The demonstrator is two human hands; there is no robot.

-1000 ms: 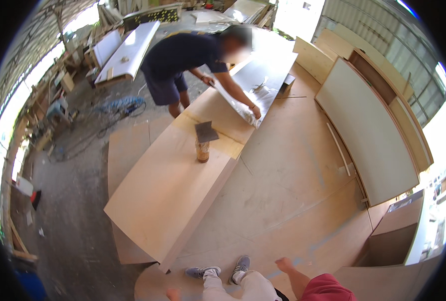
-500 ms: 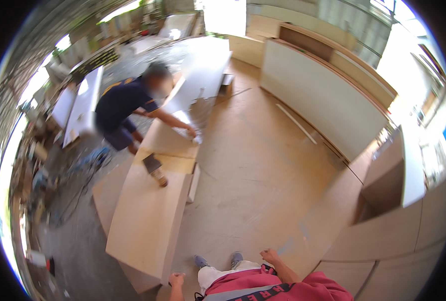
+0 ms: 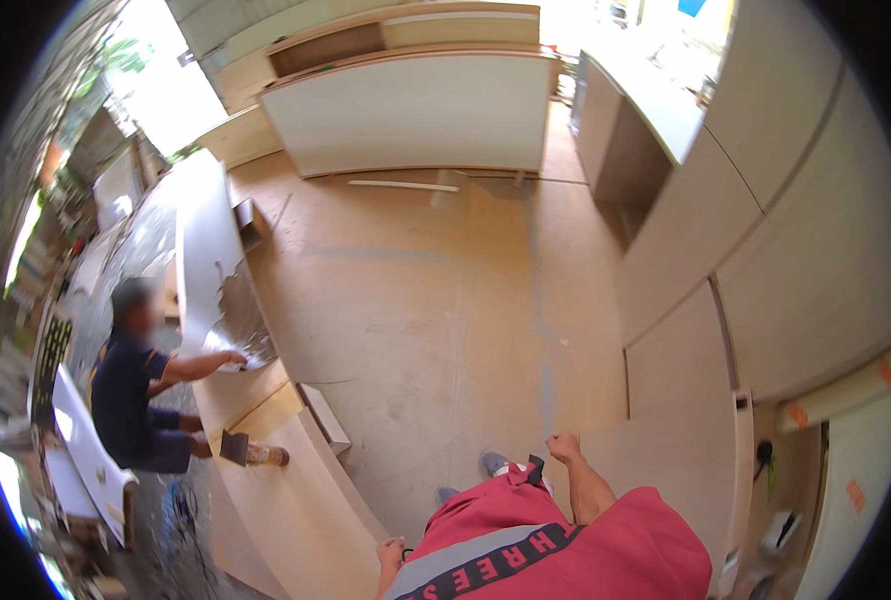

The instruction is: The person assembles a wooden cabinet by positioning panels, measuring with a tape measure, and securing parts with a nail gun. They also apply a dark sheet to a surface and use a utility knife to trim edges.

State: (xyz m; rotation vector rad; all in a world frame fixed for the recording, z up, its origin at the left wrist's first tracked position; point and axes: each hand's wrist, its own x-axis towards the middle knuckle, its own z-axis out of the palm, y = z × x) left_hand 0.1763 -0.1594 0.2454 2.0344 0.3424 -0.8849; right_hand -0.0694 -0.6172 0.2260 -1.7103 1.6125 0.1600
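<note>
My right hand hangs in front of me on the right, its fingers curled in, with nothing seen in it. Low on my left, my left hand is loosely closed beside the near part of a long wooden panel bench; nothing shows in its grip. A thin dark loop lies by its fingers. On the bench rest a dark, flat, square piece and a brown bottle-like cylinder against it. Neither hand touches them.
Left of the bench, a co-worker bends over a white panel with a brown smeared patch, one hand on it. A large white-faced cabinet stands ahead, a pale strip before it. Tall wooden panels line the right.
My view has swung right, so the bench and co-worker have shifted left and the panels on the right show more. The co-worker still leans over the white panel. My hands remain loosely closed.
</note>
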